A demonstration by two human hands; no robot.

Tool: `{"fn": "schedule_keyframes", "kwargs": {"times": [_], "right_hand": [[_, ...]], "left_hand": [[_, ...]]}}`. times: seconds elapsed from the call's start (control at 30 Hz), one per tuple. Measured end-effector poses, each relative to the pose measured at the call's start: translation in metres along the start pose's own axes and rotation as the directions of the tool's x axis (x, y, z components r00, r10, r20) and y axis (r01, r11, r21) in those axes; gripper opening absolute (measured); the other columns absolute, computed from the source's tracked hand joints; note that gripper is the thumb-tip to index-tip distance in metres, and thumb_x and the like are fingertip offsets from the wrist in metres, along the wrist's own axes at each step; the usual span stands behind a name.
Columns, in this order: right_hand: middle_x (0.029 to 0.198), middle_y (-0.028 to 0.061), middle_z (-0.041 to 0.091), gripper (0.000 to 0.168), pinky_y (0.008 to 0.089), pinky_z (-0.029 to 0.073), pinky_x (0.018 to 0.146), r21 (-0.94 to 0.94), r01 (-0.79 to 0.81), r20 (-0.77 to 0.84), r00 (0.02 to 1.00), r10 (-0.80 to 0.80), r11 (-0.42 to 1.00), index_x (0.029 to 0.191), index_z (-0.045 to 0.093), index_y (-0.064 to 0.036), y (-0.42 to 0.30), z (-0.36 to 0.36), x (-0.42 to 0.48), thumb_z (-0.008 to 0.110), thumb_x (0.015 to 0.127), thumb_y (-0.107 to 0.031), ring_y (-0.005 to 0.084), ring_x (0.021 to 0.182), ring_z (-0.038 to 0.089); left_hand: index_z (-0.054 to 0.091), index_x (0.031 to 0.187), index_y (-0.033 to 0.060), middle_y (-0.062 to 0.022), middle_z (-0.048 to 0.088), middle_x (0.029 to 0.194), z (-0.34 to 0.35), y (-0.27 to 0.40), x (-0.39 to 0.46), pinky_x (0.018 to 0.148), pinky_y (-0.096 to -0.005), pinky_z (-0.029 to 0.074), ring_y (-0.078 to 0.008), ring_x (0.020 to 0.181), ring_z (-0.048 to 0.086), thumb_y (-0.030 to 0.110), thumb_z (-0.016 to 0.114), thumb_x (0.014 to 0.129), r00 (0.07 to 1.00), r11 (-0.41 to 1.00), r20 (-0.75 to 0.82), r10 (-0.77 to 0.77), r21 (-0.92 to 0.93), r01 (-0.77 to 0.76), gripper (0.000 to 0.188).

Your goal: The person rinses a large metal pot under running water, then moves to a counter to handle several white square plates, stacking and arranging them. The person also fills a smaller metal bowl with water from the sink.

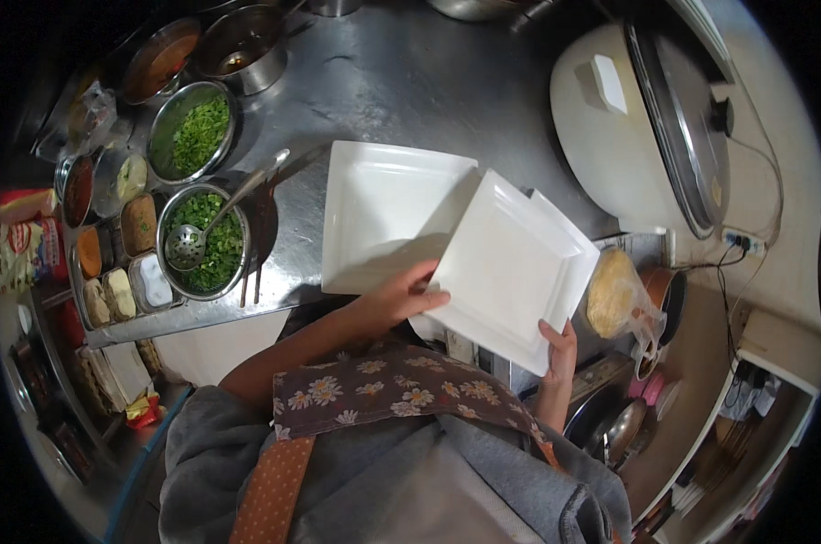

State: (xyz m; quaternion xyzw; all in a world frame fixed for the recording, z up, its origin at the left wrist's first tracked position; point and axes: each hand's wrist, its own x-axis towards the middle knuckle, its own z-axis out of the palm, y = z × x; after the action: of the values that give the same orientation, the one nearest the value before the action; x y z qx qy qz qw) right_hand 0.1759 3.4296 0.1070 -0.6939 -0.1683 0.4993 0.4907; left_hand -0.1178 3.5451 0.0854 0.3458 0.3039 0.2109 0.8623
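Two or more square white plates (506,265), fanned slightly apart, are held between my hands above the front edge of the steel counter. My left hand (407,294) grips their left corner, thumb on top. My right hand (560,347) holds the lower right corner, its fingers partly hidden beneath. Another square white plate (383,211) lies on the counter to the left, partly covered by the held ones. Left of it, a pair of chopsticks (250,289) lies beside a steel bowl of chopped green onion (216,258), with a slotted spoon (186,246) resting in it.
A second bowl of chopped greens (199,132), a steel pot (257,68) and small seasoning containers (138,221) stand at left. A large lidded cooker (614,122) stands at right, near a bag of yellow food (614,296) and pans (611,421).
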Motion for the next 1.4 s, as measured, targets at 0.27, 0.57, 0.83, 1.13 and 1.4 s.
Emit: {"fn": "schedule_keyframes", "kwargs": {"times": [0.27, 0.57, 0.83, 1.13, 1.4], "right_hand": [[0.117, 0.0151, 0.055, 0.05, 0.0337, 0.042, 0.091, -0.011, -0.002, -0.059, 0.998, 0.002, 1.0, 0.125, 0.043, 0.007, 0.031, -0.105, 0.043, 0.057, 0.078, -0.005, 0.0246, 0.104, 0.055], [0.093, 0.0174, 0.061, 0.037, 0.0337, 0.047, 0.073, -0.92, 0.16, -0.1, 0.787, -0.608, 0.358, 0.108, 0.057, 0.001, 0.01, -0.102, 0.068, 0.066, 0.074, -0.012, 0.0252, 0.084, 0.06], [0.107, 0.011, 0.06, 0.037, 0.0269, 0.043, 0.087, -0.376, 0.205, 0.211, 0.968, -0.132, 0.904, 0.119, 0.052, 0.002, 0.024, 0.024, -0.019, 0.06, 0.086, -0.013, 0.0159, 0.099, 0.055], [0.096, 0.0111, 0.061, 0.035, 0.0276, 0.049, 0.061, 0.348, 0.079, -0.2, 0.98, -0.008, 0.934, 0.11, 0.051, 0.004, 0.018, -0.009, -0.051, 0.062, 0.078, -0.005, 0.0196, 0.078, 0.062], [0.092, 0.0089, 0.061, 0.035, 0.0247, 0.047, 0.057, 0.333, 0.133, -0.234, 0.971, -0.055, 0.934, 0.111, 0.051, 0.004, 0.06, -0.092, -0.005, 0.062, 0.079, -0.005, 0.0176, 0.074, 0.06]], "left_hand": [[0.047, 0.09, -0.0002, -0.0156, 0.052, 0.088, -0.096, -0.049, -0.031, 0.073, -0.0381, 0.045, -0.0315, 0.081, 0.053, 0.02, 0.075, 0.062, 0.622, 0.517, -0.658, 0.425, 0.74, 0.43, 0.044], [0.053, 0.088, -0.0014, -0.0103, 0.059, 0.076, -0.112, -0.048, -0.035, 0.063, -0.0316, 0.047, -0.021, 0.068, 0.058, 0.019, 0.073, 0.062, 0.662, 0.703, -0.714, 0.228, 0.591, 0.395, 0.038], [0.055, 0.108, -0.0023, -0.0047, 0.061, 0.093, -0.028, 0.007, -0.07, 0.074, -0.0244, 0.045, -0.0109, 0.08, 0.056, -0.001, 0.058, 0.071, 0.874, 0.966, -0.418, 0.248, 0.175, -0.19, 0.037], [0.05, 0.104, 0.0025, -0.0046, 0.056, 0.099, 0.016, -0.01, -0.045, 0.08, -0.0279, 0.044, -0.0122, 0.093, 0.053, 0.018, 0.064, 0.084, 0.989, 0.945, -0.066, 0.134, 0.309, -0.107, 0.029], [0.055, 0.099, -0.0008, -0.0199, 0.06, 0.098, -0.098, -0.06, -0.036, 0.082, -0.0414, 0.045, -0.0349, 0.094, 0.058, 0.044, 0.068, 0.069, 0.701, 0.409, -0.668, 0.251, 0.729, 0.548, 0.056]]}}
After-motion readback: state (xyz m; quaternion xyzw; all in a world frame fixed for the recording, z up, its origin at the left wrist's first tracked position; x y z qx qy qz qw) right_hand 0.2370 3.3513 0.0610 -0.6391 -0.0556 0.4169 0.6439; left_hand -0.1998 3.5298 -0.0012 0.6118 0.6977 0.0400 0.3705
